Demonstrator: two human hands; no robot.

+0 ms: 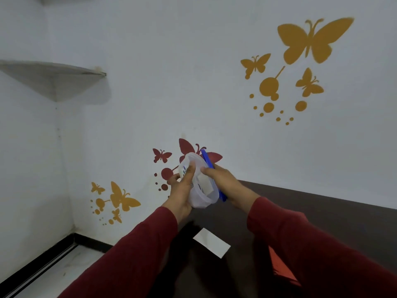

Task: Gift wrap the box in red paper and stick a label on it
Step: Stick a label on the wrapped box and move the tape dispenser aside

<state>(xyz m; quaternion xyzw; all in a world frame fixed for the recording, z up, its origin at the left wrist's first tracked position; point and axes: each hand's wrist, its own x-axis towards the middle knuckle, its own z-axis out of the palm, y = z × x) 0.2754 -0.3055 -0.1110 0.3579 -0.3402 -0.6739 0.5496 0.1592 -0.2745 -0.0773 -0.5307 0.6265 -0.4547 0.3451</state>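
Dark brown table is lying at lower right under a butterfly-decorated wall, while the left hand is gripping a translucent container and the right hand is pinching its rim and blue lid.

Dim, soft, even light; slightly blurred picture, edges bent by wide-angle.

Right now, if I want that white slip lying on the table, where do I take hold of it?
Take the white slip by its near right corner, from the right side. It lies flat on the dark table, so slide a fingertip under the corner and pinch. Both hands are busy: the left hand holds the plastic container, and the right hand its blue lid.
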